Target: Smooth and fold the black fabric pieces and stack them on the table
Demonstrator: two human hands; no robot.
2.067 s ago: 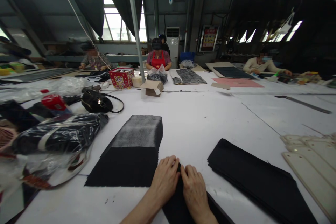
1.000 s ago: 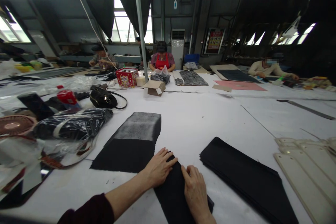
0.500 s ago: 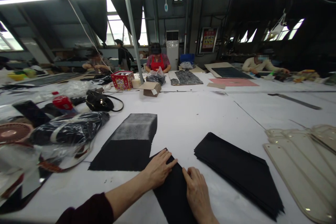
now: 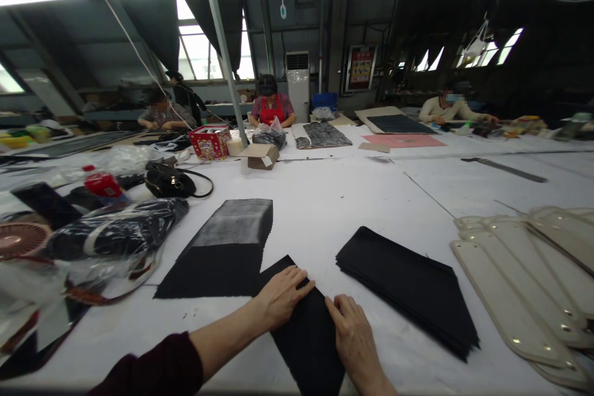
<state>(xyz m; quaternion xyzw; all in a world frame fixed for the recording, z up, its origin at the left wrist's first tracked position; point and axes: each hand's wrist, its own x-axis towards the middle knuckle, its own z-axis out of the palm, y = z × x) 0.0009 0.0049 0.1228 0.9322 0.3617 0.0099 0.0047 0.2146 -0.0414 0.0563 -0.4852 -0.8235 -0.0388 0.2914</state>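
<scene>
A black fabric piece (image 4: pixel 309 337) lies at an angle near the table's front edge. Flat on its upper part rests my left hand (image 4: pixel 283 296), fingers slightly spread. My right hand (image 4: pixel 355 337) is at the right edge of the same piece, thumb and index finger on its border; the other fingers are curled and partly hidden. To the left is a fan of black fabric pieces (image 4: pixel 223 260) with a greyish, chalky upper area, its lower right corner meeting the piece under my hand. A stack of black fabric (image 4: pixel 403 284) sits to the right.
Beige panels with metal rivets (image 4: pixel 515 297) overlap at the right. On the left are a plastic-wrapped bundle (image 4: pixel 116 229), a black handbag (image 4: pixel 169 180), a red-capped bottle (image 4: pixel 103 184) and a pink fan (image 4: pixel 23 239). A cardboard box (image 4: pixel 260 156) stands farther back. Several people sit or stand beyond.
The camera view has shifted slightly, so most things sit a little farther left. Both hands remain on the black piece, in nearly the same pose.
</scene>
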